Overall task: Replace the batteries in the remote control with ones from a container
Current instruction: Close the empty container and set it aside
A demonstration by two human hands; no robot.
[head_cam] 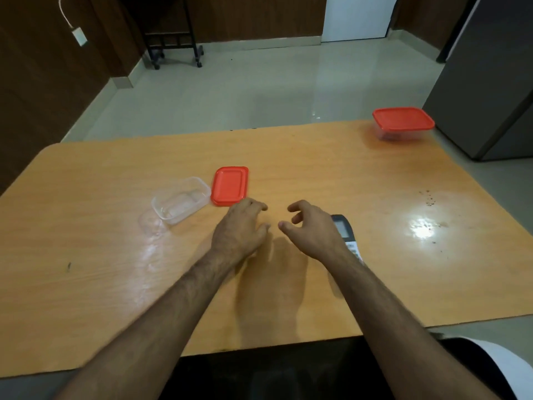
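Observation:
A clear plastic container (181, 200) stands open on the wooden table (101, 255), and I see nothing inside it. Its red lid (230, 185) lies flat just to its right. My left hand (240, 228) hovers palm down below that lid, fingers curled, holding nothing that I can see. My right hand (310, 226) is beside it with fingers spread and curved, empty. The remote control (343, 230) lies on the table, partly hidden under my right hand and wrist; its screen end shows. No batteries are visible.
A second clear container with a red lid on it (403, 122) stands at the table's far right corner. Crumbs and a glare patch (424, 229) mark the right side. A grey fridge (490, 82) stands beyond the table's right edge.

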